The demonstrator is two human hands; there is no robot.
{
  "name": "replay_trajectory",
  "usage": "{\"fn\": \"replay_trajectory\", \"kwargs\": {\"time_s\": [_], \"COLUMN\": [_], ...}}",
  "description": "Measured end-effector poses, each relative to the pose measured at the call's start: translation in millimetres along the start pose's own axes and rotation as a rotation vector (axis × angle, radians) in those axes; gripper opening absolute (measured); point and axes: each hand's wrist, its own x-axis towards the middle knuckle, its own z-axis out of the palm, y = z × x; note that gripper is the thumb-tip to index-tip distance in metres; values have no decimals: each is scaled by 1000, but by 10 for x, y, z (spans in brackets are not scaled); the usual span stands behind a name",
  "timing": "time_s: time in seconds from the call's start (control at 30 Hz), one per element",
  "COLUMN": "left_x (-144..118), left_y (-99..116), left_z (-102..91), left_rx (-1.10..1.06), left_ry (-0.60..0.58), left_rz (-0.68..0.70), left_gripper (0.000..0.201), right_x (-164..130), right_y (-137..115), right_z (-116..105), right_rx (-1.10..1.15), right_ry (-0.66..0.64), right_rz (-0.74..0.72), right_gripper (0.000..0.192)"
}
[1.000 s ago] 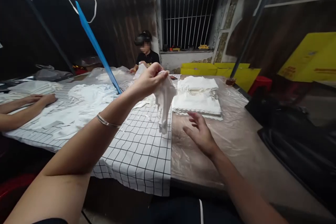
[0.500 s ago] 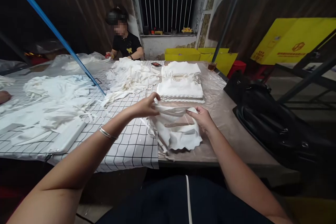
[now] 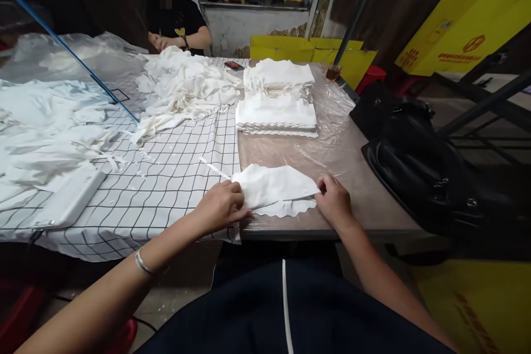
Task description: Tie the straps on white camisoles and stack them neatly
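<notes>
A white cloth piece with a scalloped edge lies folded over near the table's front edge, its lower layer showing below the upper one. My left hand is closed on its left end, fingers bent over the fabric. At the right end, my right hand pinches the corner between thumb and fingers. A thin white strap trails out to the left of the cloth. Beyond it, a neat stack of similar white pieces rests on the brown plastic-covered tabletop.
Loose heaps of white cloth cover the checked tablecloth on the left, beside a white flat box. A black bag sits at the right edge. A co-worker sits across. A blue pole slants down leftward of the heaps.
The cloth has gone from being held up and stretched open between my hands to lying flat and folded on the table. Both hands have come down, and the view has tilted lower.
</notes>
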Motion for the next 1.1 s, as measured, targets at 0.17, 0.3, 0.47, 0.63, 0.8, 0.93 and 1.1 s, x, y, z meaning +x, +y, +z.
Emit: {"fn": "replay_trajectory", "kwargs": {"time_s": [0.17, 0.3, 0.47, 0.63, 0.8, 0.93, 1.1], "left_x": [154, 562, 683, 747, 1111, 1063, 538], "left_y": [-78, 30, 388, 411, 248, 218, 43], "left_z": [-64, -25, 175, 296, 176, 15, -252], "left_rx": [-200, -291, -216, -189, -258, -547, -956], "left_ry": [234, 216, 132, 116, -89, -108, -137], "left_rz": [-72, -90, 71, -60, -233, -176, -94], "left_gripper": [27, 19, 24, 35, 36, 11, 27], "right_x": [-50, 85, 45, -51, 22, 19, -194], "right_y": [84, -88, -130, 10, -78, -87, 15], "right_z": [-365, -469, -397, -329, -293, -310, -272], "right_rx": [235, 258, 131, 168, 95, 46, 35], "right_ry": [-387, -511, -683, -360, 99, 223, 237], "right_rz": [87, 60, -7, 5, -164, -187, -299], "right_gripper": [28, 34, 40, 14, 13, 14, 16]}}
